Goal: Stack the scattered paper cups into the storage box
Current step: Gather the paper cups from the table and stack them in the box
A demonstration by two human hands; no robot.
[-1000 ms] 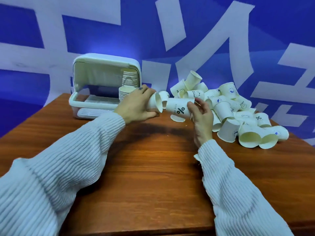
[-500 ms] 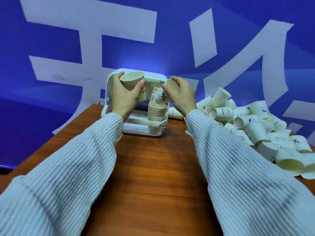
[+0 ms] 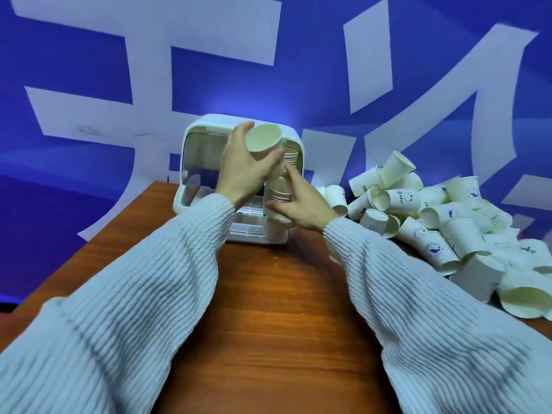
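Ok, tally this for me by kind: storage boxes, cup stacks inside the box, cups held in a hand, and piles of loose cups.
storage box: 1
cup stacks in the box: 2, front stack and back stack
cup held in the left hand: 1
loose cup pile: 1, too tangled to count singly
Total: 5

The hands hide most of the cup stack (image 3: 277, 192).

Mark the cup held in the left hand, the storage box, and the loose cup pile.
cup (image 3: 264, 142): head view, inside of its open mouth.
storage box (image 3: 195, 132): head view, white top left corner.
loose cup pile (image 3: 461, 234): head view, side of a middle cup.
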